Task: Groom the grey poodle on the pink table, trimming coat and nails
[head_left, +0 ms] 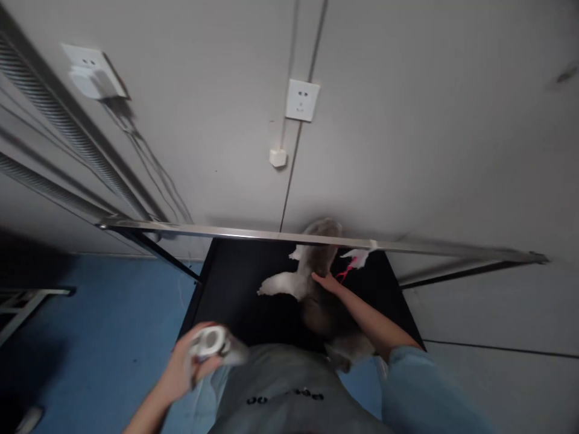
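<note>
A brown-and-white furry animal [316, 301], a cat or small dog, is stretched out on a black tabletop [244, 265], with white paws reaching left. My right hand [326, 281] holds its body from the right, thumb showing on the fur. The other fingers are mostly hidden. A pink string [346, 269] and a white scrap or paw [360, 258] show just beyond that wrist. Off the table's near left corner, my left hand [192, 355] is closed round a white roll [212, 340] with a round hole. Motion blurs it, and something pale trails to its right.
A metal bar [239, 233] crosses above the table, between me and the wall. Wall sockets [302, 100], a plugged-in charger [90, 81] and ribbed hoses [67, 108] are beyond. Blue floor [104, 337] lies left, with a metal frame [27, 310] at the edge.
</note>
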The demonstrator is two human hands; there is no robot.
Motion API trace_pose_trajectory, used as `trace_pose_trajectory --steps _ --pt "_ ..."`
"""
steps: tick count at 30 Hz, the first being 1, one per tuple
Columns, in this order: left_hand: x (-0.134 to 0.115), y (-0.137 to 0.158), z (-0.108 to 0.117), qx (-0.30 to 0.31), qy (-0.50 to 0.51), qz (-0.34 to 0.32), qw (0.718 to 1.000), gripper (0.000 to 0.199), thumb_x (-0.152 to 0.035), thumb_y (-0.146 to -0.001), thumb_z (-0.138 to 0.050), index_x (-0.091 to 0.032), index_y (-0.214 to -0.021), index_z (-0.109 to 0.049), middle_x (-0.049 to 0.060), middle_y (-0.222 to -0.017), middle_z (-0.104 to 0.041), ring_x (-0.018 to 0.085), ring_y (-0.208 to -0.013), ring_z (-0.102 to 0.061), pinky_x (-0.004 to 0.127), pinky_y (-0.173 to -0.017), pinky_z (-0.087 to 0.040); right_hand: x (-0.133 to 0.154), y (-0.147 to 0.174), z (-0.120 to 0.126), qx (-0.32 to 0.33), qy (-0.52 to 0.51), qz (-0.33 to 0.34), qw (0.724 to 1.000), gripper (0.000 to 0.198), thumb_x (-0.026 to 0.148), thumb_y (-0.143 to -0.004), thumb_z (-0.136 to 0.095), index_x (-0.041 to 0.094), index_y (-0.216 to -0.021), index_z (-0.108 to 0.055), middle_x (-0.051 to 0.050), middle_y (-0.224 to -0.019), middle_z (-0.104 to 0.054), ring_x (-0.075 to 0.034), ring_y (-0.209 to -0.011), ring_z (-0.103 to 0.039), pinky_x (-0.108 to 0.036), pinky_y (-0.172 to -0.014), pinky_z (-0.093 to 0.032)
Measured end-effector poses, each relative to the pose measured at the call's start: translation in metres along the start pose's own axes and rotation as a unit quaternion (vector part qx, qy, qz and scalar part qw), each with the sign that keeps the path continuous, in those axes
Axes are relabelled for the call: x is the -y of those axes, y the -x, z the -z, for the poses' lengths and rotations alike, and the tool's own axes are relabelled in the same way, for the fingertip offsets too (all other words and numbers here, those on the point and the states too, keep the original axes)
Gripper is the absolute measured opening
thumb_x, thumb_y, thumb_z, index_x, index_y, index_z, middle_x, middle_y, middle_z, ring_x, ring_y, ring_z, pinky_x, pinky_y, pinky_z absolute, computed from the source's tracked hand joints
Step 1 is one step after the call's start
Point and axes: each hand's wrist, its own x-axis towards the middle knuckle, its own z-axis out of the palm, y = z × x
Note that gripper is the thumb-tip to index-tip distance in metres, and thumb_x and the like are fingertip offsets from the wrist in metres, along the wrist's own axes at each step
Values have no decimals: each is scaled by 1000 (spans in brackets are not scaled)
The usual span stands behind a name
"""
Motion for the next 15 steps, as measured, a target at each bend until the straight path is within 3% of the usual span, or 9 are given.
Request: trace_pose_trajectory --steps 3,6,7,9,11,12,13,14,15 --pt "-45 -34 -110 108 81 -54 989 46 -47 -68 -74 -18 -101 -60 8 -89 -69 23 -79 -66 32 -68 -53 -22 39 32 137 -46 56 988 57 44 -67 -72 11 -113 -60 -13 -118 -63 -22 -111 -57 -36 -104 -37" --pt "-95 -80 -201 152 168 -63 972 56 -59 -67 -72 -14 -98 -60 9 -83 -67 21 -72 -64 29 -63 -51 -39 107 62 391 -176 160 889 70 65 -64 -68 15 -112 -62 -9 -108 -67 -23 -100 -63 -35 -91 -47" --pt "-105 -92 -224 180 194 -55 963 59 -64 -67 -69 -14 -96 -61 8 -80 -66 20 -67 -63 28 -59 -50 -46 131 71 433 -218 161 860 73 73 -63 -63 16 -109 -63 -8 -99 -69 -22 -90 -66 -33 -79 -51" --pt "-110 -113 -257 273 213 -41 937 65 -71 -67 -63 -13 -98 -63 9 -80 -66 20 -66 -62 28 -57 -50 -65 173 90 369 -291 133 873 70 78 -65 -56 22 -107 -62 -3 -86 -68 -18 -73 -66 -29 -64 -51" --pt "-91 -133 -272 329 149 -40 932 68 -68 -66 -65 -13 -106 -63 13 -98 -67 25 -85 -64 34 -74 -53 -89 206 110 258 -332 94 903 62 75 -69 -57 28 -109 -60 0 -82 -67 -17 -67 -64 -28 -61 -50" --pt "-75 -143 -274 287 84 -36 954 62 -62 -68 -65 -13 -106 -64 14 -110 -64 27 -98 -62 36 -86 -50 -102 219 121 216 -342 80 911 59 72 -70 -58 30 -112 -58 -1 -82 -67 -17 -67 -64 -29 -62 -50" --pt "-56 -152 -275 193 -7 -11 981 51 -54 -74 -61 -13 -106 -63 14 -115 -63 27 -107 -58 36 -94 -46 -115 230 132 189 -346 74 916 57 70 -71 -59 32 -114 -57 -1 -84 -67 -19 -69 -64 -31 -63 -51" --pt "-37 -160 -273 81 -114 35 990 44 -44 -77 -56 -12 -105 -63 14 -116 -62 27 -111 -56 36 -99 -43 -126 241 143 166 -348 71 920 57 69 -72 -58 33 -116 -56 -3 -86 -67 -20 -72 -64 -32 -64 -51" --pt "-19 -167 -271 38 -211 91 973 42 -37 -77 -54 -11 -109 -61 14 -117 -62 26 -113 -55 35 -100 -42 -136 251 154 146 -345 71 924 56 68 -73 -57 35 -118 -55 -3 -88 -67 -21 -74 -64 -34 -65 -51"
